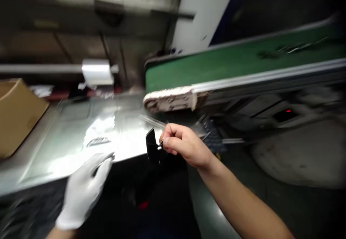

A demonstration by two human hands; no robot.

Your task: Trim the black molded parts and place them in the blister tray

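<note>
My right hand (180,143), bare, is closed in a pinch on the short stem of a glossy black piece (151,143). The piece has a flat, blade-like face turned to the left and hangs just off the table's front edge; its lower part merges with the dark background. My left hand (85,186) wears a white glove and is at the table's front edge. Its thumb and forefinger come together around a small grey bit at the tips, too blurred to name. Beyond the glove, a small grey, blurred item (98,141) lies on the shiny tabletop (72,138).
A green conveyor belt (202,68) runs from the centre to the upper right, with thin dark parts (294,48) on it. On the left stands a cardboard box (21,116). A white roll (97,72) sits on a bar behind the table. A pale sack-like shape (300,152) is at right.
</note>
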